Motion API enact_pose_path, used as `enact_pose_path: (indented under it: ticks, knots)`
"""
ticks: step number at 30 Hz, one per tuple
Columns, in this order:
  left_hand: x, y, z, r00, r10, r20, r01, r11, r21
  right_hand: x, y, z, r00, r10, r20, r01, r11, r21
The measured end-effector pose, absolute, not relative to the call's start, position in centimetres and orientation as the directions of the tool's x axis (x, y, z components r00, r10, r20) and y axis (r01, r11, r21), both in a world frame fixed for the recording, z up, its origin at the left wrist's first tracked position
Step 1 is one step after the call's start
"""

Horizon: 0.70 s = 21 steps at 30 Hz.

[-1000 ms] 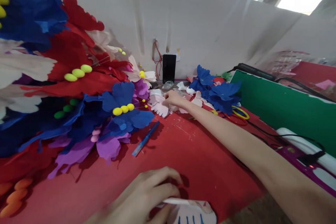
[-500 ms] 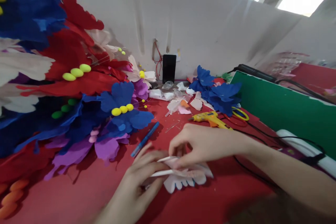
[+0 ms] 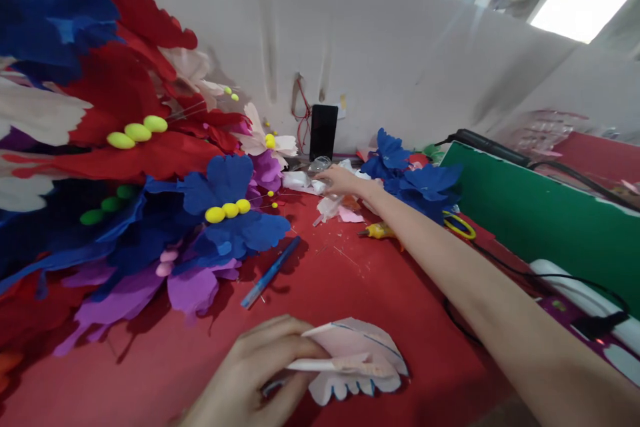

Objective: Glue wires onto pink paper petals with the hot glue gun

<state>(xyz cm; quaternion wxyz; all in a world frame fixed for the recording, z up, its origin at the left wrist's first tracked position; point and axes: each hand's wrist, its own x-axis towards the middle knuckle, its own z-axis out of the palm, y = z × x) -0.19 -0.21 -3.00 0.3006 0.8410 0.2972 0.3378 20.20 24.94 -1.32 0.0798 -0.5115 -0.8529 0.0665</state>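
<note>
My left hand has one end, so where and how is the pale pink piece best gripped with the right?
Probably by its free right end, pinched lightly from the right. The left hand covers the left end of the pale pink piece, while the right end sticks out beyond it. I'd avoid the scalloped edge nearest you: its narrow lobes look easier to bend.

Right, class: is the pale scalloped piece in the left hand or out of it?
In: the left hand pinches one end of the pale scalloped piece between fingers and thumb, the rest jutting out.
</note>
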Motion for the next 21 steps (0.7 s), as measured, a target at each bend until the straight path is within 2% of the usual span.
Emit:
enact_pose_path:
  ticks: [6,9,14,17,21]
  knots:
    - [-0.1,0.1,-3.5,0.568,0.685,0.456,0.245,-0.670,0.701,21.6,26.5,0.4,-0.348,0.930,0.117,0.902,0.367,-0.227]
    - [-0.2,0.1,-4.3,0.564,0.669,0.484,0.207,-0.682,0.701,22.0,26.6,1.1,-0.322,0.944,0.070,0.921,0.329,-0.210]
    - [-0.4,0.0,-4.6,0.599,0.693,0.401,0.263,-0.643,0.719,21.4,26.0,0.4,-0.375,0.926,-0.044,0.923,0.369,-0.108]
    - [-0.5,0.0,-4.5,0.600,0.694,0.399,0.260,-0.640,0.723,21.2,25.6,-0.4,-0.401,0.910,-0.109,0.916,0.396,-0.066]
    - [-0.5,-0.1,-4.6,0.591,0.676,0.441,0.240,-0.669,0.703,21.7,25.6,-0.7,-0.378,0.919,-0.111,0.925,0.373,-0.068]
